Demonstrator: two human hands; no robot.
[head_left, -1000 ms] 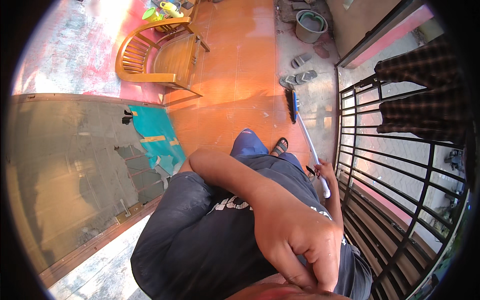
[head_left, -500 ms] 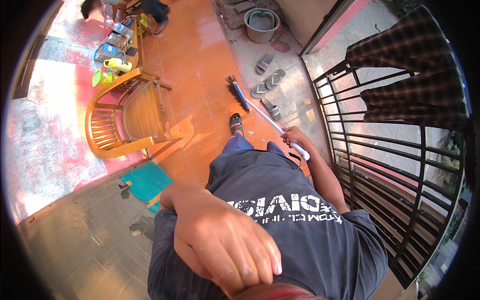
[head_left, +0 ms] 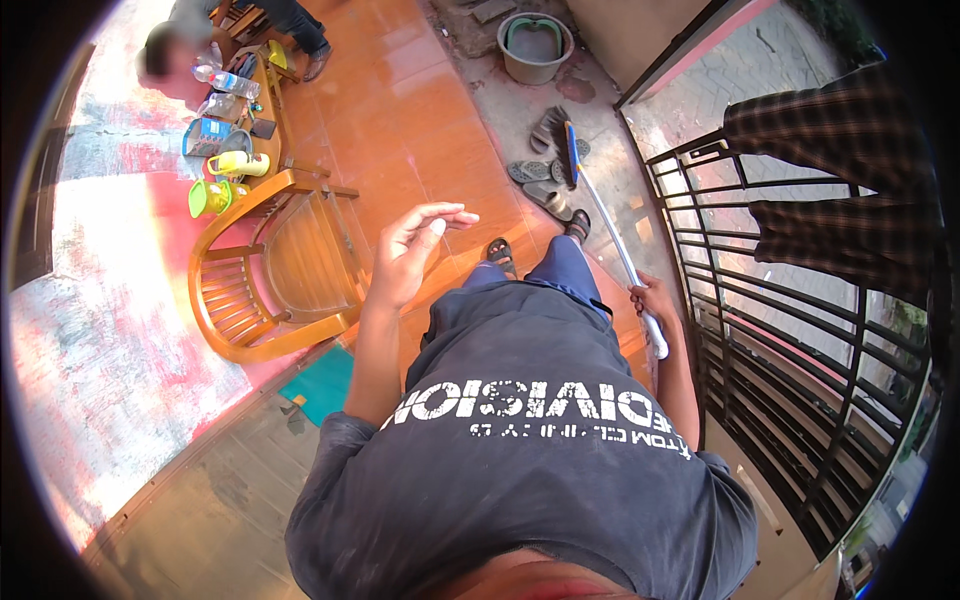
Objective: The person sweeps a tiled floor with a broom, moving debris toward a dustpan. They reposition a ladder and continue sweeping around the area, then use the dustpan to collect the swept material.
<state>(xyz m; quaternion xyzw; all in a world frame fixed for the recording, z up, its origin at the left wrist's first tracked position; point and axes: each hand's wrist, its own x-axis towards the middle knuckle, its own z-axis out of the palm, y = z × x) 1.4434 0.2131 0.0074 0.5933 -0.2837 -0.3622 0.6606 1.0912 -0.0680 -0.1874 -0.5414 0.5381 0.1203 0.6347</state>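
My right hand (head_left: 655, 297) is wrapped round the white handle of a broom (head_left: 612, 222), near its lower end at my right side. The broom's blue and dark-bristled head points away from me, over several sandals (head_left: 535, 172) on the grey concrete strip. Raised in front of my body, my left hand (head_left: 412, 248) holds nothing. Its fingers are stretched out and slightly bent, with the thumb apart. Nearest to that hand, but not touched, is a curved wooden armchair (head_left: 310, 262) on the left.
Orange tiles (head_left: 400, 110) run ahead of me. A wooden table at the far left carries bottles (head_left: 225, 80) and a yellow jug (head_left: 240, 164); a person (head_left: 295, 30) is beside it. A bucket (head_left: 535, 48) stands far ahead. Plaid cloth (head_left: 830, 120) hangs on the metal railing (head_left: 790, 290).
My left hand has come down from near my head and reached forward. The broom has swung right, from the orange tiles to over the sandals. My view has shifted slightly.
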